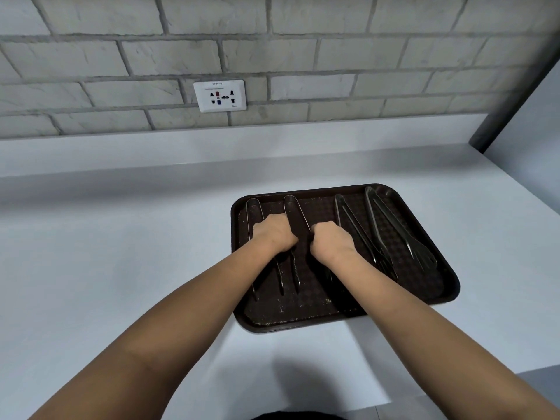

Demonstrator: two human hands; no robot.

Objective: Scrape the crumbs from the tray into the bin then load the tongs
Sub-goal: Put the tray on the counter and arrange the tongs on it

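Observation:
A dark brown tray (445, 298) lies on the white counter, speckled with pale crumbs (281, 310) along its near and left parts. Several metal tongs lie lengthwise on it. My left hand (274, 234) grips the leftmost tongs (254, 207) around the middle. My right hand (331, 242) grips the second tongs (292, 207) beside it. Two more tongs lie free to the right: one (360, 234) near my right hand and one (394, 225) by the tray's right rim. No bin is in view.
The white counter (121, 253) runs left and toward me, ending at a near edge at lower right. A grey brick wall with a white socket plate (220, 96) stands behind. A dark post (515, 92) rises at the back right corner.

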